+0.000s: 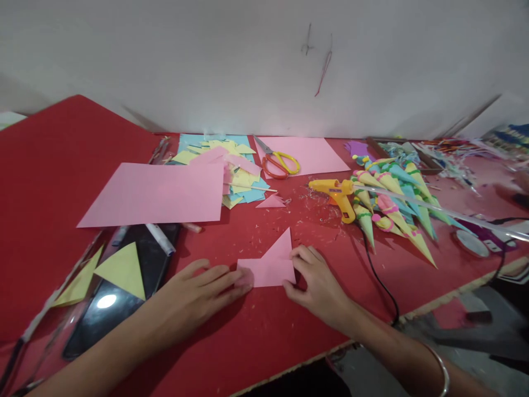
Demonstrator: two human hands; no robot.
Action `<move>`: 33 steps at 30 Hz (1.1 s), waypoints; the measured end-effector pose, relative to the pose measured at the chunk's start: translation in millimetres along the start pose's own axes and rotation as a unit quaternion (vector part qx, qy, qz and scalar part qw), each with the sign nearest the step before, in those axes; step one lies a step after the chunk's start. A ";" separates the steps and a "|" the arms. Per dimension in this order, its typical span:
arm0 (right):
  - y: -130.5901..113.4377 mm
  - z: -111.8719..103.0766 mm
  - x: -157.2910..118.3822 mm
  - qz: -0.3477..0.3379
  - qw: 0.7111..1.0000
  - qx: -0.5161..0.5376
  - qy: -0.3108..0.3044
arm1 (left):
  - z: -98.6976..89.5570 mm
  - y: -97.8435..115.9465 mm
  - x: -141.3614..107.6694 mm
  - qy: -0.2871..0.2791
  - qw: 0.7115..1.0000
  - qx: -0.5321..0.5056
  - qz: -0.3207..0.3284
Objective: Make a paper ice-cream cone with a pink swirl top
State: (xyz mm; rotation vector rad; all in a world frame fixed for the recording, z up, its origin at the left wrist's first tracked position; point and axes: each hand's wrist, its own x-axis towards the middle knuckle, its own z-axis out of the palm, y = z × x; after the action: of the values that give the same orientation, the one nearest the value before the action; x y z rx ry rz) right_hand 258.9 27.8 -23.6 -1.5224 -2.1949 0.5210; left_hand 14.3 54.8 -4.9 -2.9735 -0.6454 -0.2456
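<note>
A small folded pink paper [270, 267] lies on the red table [231, 342] between my hands, with a pointed flap rising at its upper right. My left hand [206, 289] rests on the paper's left end, its fingers stretched out and lying flat. At the right edge, my right hand [314, 281] pinches the paper between thumb and fingers. Just beyond the paper is a small pink scrap [271, 202]. A larger pink sheet [157, 193] lies to the upper left.
Orange-yellow scissors [279, 160] lie near the wall. A yellow glue gun [336, 196], its cable trailing frontward, lies beside several decorated paper cones [397, 204]. At left, a black tablet [119, 292] bears a yellow paper triangle [124, 270]. Paper scraps [242, 179] are piled behind.
</note>
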 end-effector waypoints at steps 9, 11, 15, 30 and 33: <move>-7.2 0.4 -4.6 -0.144 0.978 -0.151 -0.002 | 8.4 -2.9 -12.9 -0.005 0.999 -0.018 -0.027; -6.8 -0.9 -5.5 -0.206 0.961 -0.182 -0.029 | 7.9 -2.3 -12.6 -0.018 0.999 -0.021 -0.040; 0.2 -7.8 -8.6 -0.218 0.957 -0.176 -0.074 | 4.9 -1.6 -13.0 -0.040 0.997 -0.033 -0.049; 23.4 -42.5 -36.6 -0.134 0.982 -0.115 -0.061 | 6.4 -2.8 -24.5 -0.044 0.997 -0.042 -0.044; 20.2 -41.6 -31.2 -0.111 0.991 -0.072 -0.033 | 5.9 -2.7 -24.0 -0.048 0.997 -0.051 -0.044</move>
State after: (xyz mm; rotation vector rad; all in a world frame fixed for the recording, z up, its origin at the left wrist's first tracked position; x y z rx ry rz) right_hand 306.8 7.9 -3.0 -1.3225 -2.4621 0.3520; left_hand -7.6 48.3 -14.8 -3.0751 -0.7981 -0.1466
